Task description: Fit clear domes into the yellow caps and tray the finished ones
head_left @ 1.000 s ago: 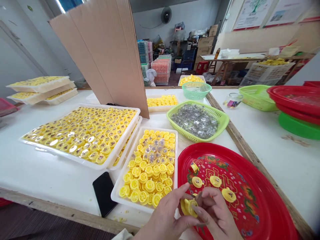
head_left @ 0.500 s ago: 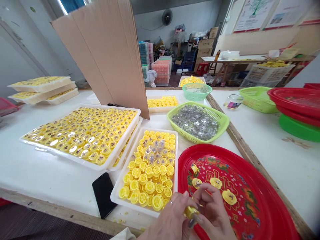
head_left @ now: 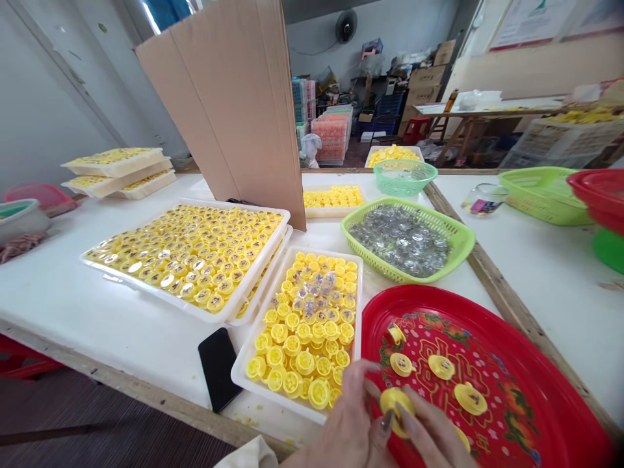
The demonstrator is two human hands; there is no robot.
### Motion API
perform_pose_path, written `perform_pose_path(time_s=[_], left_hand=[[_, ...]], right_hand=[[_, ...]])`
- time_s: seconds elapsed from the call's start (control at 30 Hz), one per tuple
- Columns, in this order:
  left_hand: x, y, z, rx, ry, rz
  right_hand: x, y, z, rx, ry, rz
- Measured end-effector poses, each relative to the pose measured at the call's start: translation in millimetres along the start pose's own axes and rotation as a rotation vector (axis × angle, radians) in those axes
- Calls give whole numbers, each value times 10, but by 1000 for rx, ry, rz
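At the bottom of the view, my left hand (head_left: 348, 416) and my right hand (head_left: 431, 432) meet over the near left rim of the red tray (head_left: 550, 390). Between their fingertips they pinch a small round yellow plastic cup (head_left: 396, 404), its side turned partly up. Several like pieces with printed discs lie on the tray, among them a yellow disc-topped cup (head_left: 441, 366); one more is partly covered by my right hand. Left of my hands stands a white tray (head_left: 246, 380) full of yellow cups, with clear domed pieces (head_left: 316, 292) heaped on top.
A green basket (head_left: 461, 250) of clear caps stands behind the red tray. To the left are a large filled tray (head_left: 190, 260), a black phone (head_left: 218, 369) and an upright cardboard sheet (head_left: 234, 104). A wooden strip (head_left: 492, 283) crosses the table at right.
The view has swung left, so everything sits further right. The yellow cup between my fingers has turned and shows more of its round surface; my right fingers have come down around it.
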State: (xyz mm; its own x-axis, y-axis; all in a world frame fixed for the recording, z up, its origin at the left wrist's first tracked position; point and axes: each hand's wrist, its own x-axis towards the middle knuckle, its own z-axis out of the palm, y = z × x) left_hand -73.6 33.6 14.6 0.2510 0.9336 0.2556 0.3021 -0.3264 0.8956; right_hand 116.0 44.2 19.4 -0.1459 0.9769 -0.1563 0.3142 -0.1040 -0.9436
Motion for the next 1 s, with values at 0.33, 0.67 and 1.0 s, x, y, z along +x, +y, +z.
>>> perform_pose_path(time_s=[0.33,0.67,1.0], left_hand=[[-46,-304,-789,1025,159,-306],[31,-249,-724,1024,153,-369],[35,-245,-759,1001,82,-362]], right_hand=[[1008,517,-1266,-1208,81,-94],[1162,-353,27,-1097,125,-630],[1291,-608,758,-1062,67,-630]])
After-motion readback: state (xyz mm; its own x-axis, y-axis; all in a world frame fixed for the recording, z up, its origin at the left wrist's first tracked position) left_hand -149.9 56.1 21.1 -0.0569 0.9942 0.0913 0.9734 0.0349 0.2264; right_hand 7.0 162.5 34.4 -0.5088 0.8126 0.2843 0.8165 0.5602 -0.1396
